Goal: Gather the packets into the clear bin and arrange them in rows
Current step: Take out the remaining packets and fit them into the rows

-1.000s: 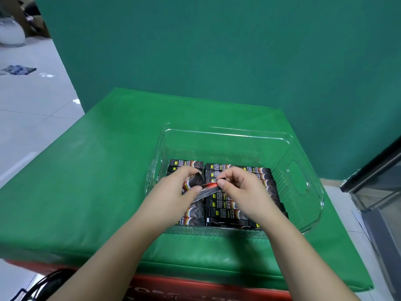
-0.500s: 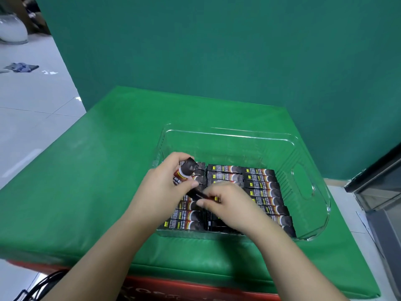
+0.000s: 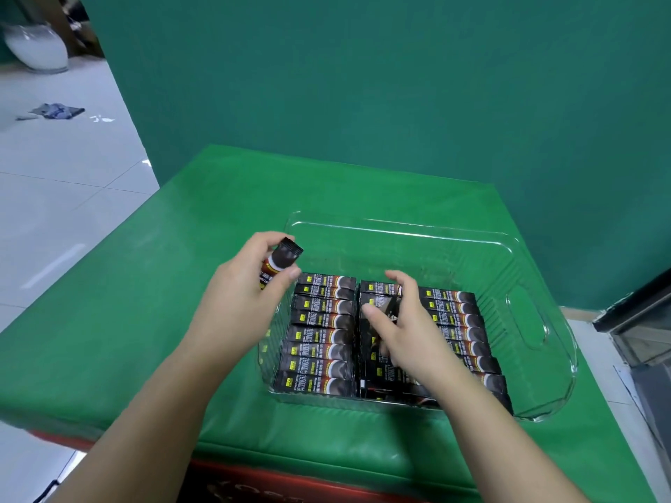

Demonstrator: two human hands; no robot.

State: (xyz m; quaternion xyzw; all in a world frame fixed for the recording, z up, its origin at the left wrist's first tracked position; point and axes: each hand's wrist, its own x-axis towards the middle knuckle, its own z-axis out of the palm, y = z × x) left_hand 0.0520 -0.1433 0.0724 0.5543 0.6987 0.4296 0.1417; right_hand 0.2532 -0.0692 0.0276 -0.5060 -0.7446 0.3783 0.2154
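Pinching one loose packet (image 3: 281, 261) upright, left hand (image 3: 247, 285) hovers at clear bin's (image 3: 526, 314) left wall; right hand (image 3: 403, 324) holds another over rows of packets (image 3: 319, 335) inside. Arranging step; next, lay each flat into a row.

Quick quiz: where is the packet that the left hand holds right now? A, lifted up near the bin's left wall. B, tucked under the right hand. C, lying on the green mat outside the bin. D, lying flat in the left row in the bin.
A: the left hand grips one packet raised by the left wall of the bin, above the rows.
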